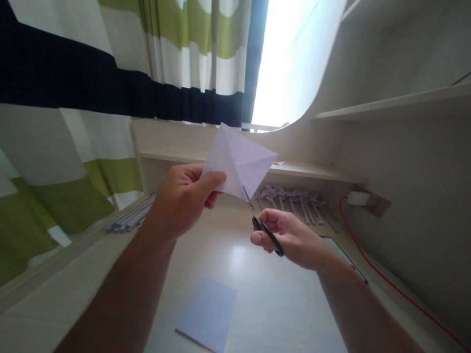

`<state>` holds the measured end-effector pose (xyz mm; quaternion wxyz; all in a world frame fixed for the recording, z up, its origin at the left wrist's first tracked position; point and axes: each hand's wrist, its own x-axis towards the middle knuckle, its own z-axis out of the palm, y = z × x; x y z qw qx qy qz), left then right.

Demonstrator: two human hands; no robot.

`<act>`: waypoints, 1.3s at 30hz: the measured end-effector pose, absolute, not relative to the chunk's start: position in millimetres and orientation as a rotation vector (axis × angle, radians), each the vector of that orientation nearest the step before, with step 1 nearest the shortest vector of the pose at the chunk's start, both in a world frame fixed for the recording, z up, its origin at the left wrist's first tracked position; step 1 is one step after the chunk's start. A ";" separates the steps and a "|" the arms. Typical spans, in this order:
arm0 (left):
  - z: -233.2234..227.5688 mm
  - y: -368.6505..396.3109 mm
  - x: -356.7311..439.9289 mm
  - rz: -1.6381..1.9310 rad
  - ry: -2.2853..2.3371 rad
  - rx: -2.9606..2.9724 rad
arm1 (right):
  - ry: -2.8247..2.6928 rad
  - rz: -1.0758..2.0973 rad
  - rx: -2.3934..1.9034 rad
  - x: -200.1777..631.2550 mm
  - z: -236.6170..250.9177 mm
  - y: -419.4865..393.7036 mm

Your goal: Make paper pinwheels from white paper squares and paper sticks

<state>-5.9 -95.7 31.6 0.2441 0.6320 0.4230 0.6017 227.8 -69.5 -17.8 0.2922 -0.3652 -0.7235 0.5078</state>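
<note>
My left hand (pixel 191 196) pinches a square of pale lilac paper (pixel 239 159) by its left side, thumb on the near face. Creases cross the paper and meet near its middle. My right hand (pixel 287 235) grips black-handled scissors (pixel 268 233), fingers in the loops. The blades reach the paper's lower corner and lie along a crease there; how far they have cut in I cannot tell. On the desk below lies a stack of lilac paper sheets (pixel 208 311).
Several paper flowers on stems (pixel 290 198) lie at the back of the desk (pixel 272 304). Rolled paper sticks (pixel 130 215) lie at the left. A phone (pixel 344 257), a red cable (pixel 362 252) and a plugged-in charger (pixel 357 198) are on the right. A shelf (pixel 309 170) runs along the back.
</note>
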 end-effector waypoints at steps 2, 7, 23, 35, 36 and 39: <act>31.1 -95.0 -6.2 1.642 1.157 1.726 | -1.924 1.357 -0.978 227.9 -17.5 -69.5; 30.7 -92.6 -7.9 1.658 1.263 1.764 | -1.915 1.383 -0.937 227.9 -17.7 -69.9; 25.4 -84.5 -4.8 1.638 1.186 1.617 | -1.927 1.381 -0.956 228.3 -17.0 -71.1; 26.5 -85.3 -2.5 1.653 1.104 1.558 | -1.926 1.381 -0.958 227.8 -16.4 -71.6; 26.8 -85.4 -2.2 1.652 1.099 1.555 | -1.927 1.381 -0.960 227.8 -16.5 -71.4; 27.6 -85.6 -1.3 1.663 1.099 1.541 | -1.928 1.382 -0.966 227.9 -16.4 -70.6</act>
